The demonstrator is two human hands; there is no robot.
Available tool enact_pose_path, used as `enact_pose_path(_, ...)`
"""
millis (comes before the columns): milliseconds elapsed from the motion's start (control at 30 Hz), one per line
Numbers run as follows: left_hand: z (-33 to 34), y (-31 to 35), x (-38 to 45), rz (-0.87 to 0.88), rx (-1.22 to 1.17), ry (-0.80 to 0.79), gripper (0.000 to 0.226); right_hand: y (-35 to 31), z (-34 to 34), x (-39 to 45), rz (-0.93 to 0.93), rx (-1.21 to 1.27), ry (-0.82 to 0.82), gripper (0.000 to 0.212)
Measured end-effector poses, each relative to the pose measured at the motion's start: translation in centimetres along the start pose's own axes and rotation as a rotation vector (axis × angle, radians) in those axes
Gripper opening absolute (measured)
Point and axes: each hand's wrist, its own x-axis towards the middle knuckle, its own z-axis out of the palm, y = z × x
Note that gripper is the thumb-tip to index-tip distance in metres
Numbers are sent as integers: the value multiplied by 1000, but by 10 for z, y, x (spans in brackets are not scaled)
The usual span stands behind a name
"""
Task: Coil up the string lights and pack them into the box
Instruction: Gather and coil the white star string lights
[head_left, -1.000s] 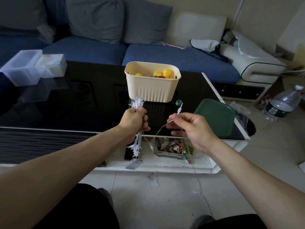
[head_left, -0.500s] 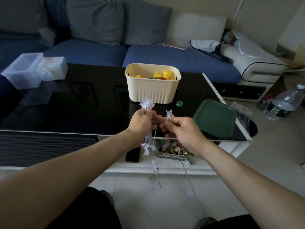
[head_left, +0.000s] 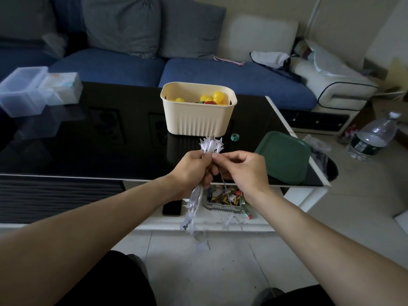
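Dim, wide-angle warp at edges

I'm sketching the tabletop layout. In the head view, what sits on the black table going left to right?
Clear plastic container → white box → cream basket → small green tape roll → green lid.

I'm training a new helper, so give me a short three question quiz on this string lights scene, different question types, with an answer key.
1. True or false: the left hand grips the bundle of string lights.
2. Multiple choice: the green lid lies A) on the cream box, B) on the black table to the box's right, C) on the sofa.
3. Fill in: the right hand pinches the ____ beside the left hand.

Key: 1 true; 2 B; 3 string lights.
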Motion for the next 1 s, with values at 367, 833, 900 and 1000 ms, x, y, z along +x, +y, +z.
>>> enact_pose_path(367,-3,-5,5,20,69,147,41,0,12,0,-171,-302,-146,34)
enact_pose_path(833,-12,10,7,-128,-370,247,32,-6,-24,15,-72,-786,-247,7)
enact_pose_path(900,-17,15,4,-140,-471,169,36,0,-39,23,-17,-758,-250,5)
enact_pose_path(1000,-24,17,1,-154,-549,81,38,9,-51,27,226,-468,-477,11)
